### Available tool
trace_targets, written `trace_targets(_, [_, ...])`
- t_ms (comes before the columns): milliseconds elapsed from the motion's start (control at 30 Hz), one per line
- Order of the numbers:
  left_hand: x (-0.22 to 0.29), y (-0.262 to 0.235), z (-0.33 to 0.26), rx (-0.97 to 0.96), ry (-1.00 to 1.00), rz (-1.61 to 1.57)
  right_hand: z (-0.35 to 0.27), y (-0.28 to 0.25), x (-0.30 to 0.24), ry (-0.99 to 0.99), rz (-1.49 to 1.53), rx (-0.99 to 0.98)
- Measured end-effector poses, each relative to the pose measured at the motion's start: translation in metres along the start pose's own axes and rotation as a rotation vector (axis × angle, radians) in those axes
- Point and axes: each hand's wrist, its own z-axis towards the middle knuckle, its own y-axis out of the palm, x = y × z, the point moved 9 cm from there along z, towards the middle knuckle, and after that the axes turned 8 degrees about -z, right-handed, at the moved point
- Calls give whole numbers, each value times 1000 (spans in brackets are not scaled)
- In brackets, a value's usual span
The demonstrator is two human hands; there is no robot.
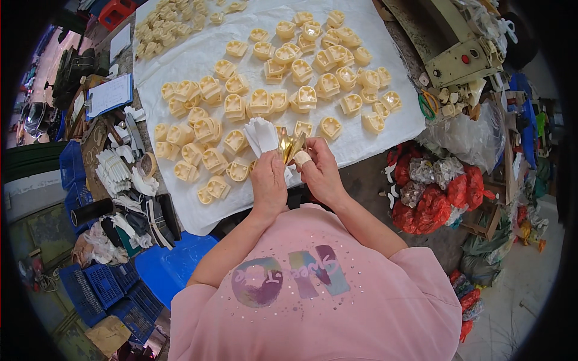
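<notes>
Close in front of my chest, at the table's near edge, both hands meet around a shiny gold piece (288, 144), whose exact kind I cannot make out. My left hand (269, 180) is closed on its left side. A fan of white strips (261, 136) stands up just beyond that hand; whether it is gripped too is hidden. From the right, my right hand (322, 171) pinches the gold piece, with a beige wrap (302, 158) on one finger. Many cream plastic blocks (235, 107), hollow and ribbed, lie spread beyond my hands.
The blocks rest on a white sheet (403, 123) over the table. A clipboard (110, 96), more white strips (113, 171) and blue crates (102, 283) are at left, near a blue stool (174, 262). Green-handled scissors (428, 105), a machine (463, 60) and red bags (430, 207) stand right.
</notes>
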Motion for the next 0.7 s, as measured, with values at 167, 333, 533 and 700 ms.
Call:
trace_targets(167, [-10,3,-1,-31,-249,-264,-3,4,-6,-177,11,47])
trace_targets(333, [-26,9,-8,2,-444,-564,-7,2,1,-328,-148,160])
trace_targets(533, [-53,6,-10,105,-572,-794,-11,-7,-21,-456,-273,238])
trace_targets(700, [-16,-51,36,185,-140,-388,9,-58,-31,-241,9,298])
